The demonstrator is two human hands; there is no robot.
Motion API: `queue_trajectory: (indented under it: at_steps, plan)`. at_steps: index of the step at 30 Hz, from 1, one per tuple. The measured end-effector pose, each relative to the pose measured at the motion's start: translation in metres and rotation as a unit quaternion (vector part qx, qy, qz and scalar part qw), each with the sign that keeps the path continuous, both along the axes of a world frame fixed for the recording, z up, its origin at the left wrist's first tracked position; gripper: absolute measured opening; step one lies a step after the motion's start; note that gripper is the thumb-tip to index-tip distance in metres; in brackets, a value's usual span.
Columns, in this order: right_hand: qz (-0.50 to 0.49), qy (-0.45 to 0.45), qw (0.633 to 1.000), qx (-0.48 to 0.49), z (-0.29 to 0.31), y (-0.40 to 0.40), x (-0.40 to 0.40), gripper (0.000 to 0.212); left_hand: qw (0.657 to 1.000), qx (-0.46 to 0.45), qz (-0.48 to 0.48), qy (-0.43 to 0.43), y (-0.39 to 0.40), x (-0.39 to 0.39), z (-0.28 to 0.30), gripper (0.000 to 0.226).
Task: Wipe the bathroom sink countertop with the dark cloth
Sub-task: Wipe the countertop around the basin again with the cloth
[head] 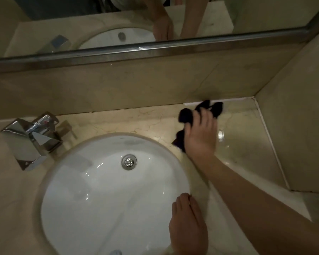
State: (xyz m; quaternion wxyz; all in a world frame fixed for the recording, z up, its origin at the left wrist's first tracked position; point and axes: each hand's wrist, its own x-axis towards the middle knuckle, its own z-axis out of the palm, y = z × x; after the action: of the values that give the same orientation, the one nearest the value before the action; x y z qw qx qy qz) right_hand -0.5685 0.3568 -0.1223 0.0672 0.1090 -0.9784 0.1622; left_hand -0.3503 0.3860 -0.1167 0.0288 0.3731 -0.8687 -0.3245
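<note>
The dark cloth [186, 115] lies bunched on the beige marble countertop [247, 144], at the back right near the wall seam. My right hand [201, 137] lies on top of it and grips it, with folds of cloth sticking out past the fingers and by the thumb. My left hand [187, 223] rests with relaxed fingers on the right rim of the white round sink [99, 190] and holds nothing.
A chrome faucet [29, 138] stands at the left of the basin, and a metal drain [128, 161] sits in the bowl. A mirror [99, 24] with a metal frame hangs above the backsplash. A tiled side wall [302, 126] closes off the counter's right end.
</note>
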Motion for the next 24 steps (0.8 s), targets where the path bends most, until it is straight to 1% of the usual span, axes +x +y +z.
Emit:
queue_trajectory:
  at_steps: [2,3,4,5,6,8,10,11,12,14,15,16,18,19,20,21,22,23,24]
  plan:
    - [0.114,-0.012,0.993,0.000,-0.001,-0.024,0.027,0.050,1.000,0.016,-0.008,0.002,-0.002,0.001,-0.001,0.021]
    - [0.172,-0.018,0.985,0.005,-0.002,-0.023,0.034,0.049,1.000,0.024,-0.010,0.004,-0.003,0.001,-0.001,0.022]
    - [0.217,-0.027,0.976,0.011,-0.001,-0.013,0.033,0.049,1.000,0.023,-0.010,0.008,-0.003,0.001,0.000,0.021]
    - [0.235,-0.036,0.971,0.019,0.000,0.002,0.026,0.050,1.000,0.019,-0.006,0.011,-0.003,0.001,0.001,0.020]
    - [0.217,-0.040,0.975,0.025,0.001,0.020,0.017,0.052,1.000,0.020,-0.005,0.013,-0.003,0.000,0.002,0.018]
    - [0.096,-0.028,0.995,0.018,0.000,0.061,-0.004,0.055,0.999,0.032,-0.012,0.009,-0.002,0.001,0.003,0.015]
    - [-0.012,-0.005,1.000,0.002,0.000,0.095,-0.015,0.058,0.998,0.068,-0.017,0.007,-0.004,0.000,0.006,0.015]
    - [-0.041,0.009,0.999,-0.004,-0.002,0.103,-0.017,0.057,0.996,0.088,-0.021,0.006,-0.005,0.000,0.006,0.014]
    - [-0.063,0.018,0.998,-0.008,-0.004,0.106,-0.016,0.057,0.996,0.090,-0.026,0.010,-0.005,0.000,0.005,0.012]
    - [-0.105,0.023,0.994,-0.014,-0.009,0.097,-0.012,0.055,0.996,0.077,-0.042,0.022,-0.006,0.003,0.006,0.012]
    - [-0.123,0.020,0.992,-0.017,-0.009,0.087,-0.010,0.055,0.996,0.066,-0.039,0.035,-0.008,0.004,0.007,0.018]
    - [-0.130,0.019,0.991,-0.020,-0.009,0.075,-0.006,0.055,0.995,0.076,-0.046,0.040,-0.013,0.007,0.007,0.029]
    - [-0.099,0.030,0.994,-0.023,-0.011,0.046,0.004,0.054,0.989,0.121,-0.061,0.054,-0.034,0.020,0.008,0.053]
    - [-0.076,0.044,0.996,-0.024,-0.012,0.029,0.010,0.052,0.987,0.139,-0.050,0.062,-0.050,0.029,0.008,0.056]
    - [-0.057,0.058,0.996,-0.025,-0.013,0.011,0.015,0.050,0.987,0.140,-0.024,0.076,-0.072,0.039,0.006,0.051]
    - [-0.045,0.066,0.996,-0.027,-0.014,-0.007,0.020,0.048,0.988,0.125,0.009,0.096,-0.098,0.050,0.003,0.041]
    - [-0.037,0.067,0.997,-0.030,-0.015,-0.024,0.025,0.047,0.990,0.091,0.037,0.104,-0.126,0.063,-0.001,0.032]
    - [-0.030,0.066,0.997,-0.032,-0.015,-0.040,0.028,0.046,0.991,0.047,0.055,0.110,-0.156,0.076,-0.003,0.030]
    - [-0.022,0.067,0.997,-0.032,-0.015,-0.052,0.031,0.046,0.992,-0.006,0.062,0.113,-0.186,0.089,-0.006,0.034]
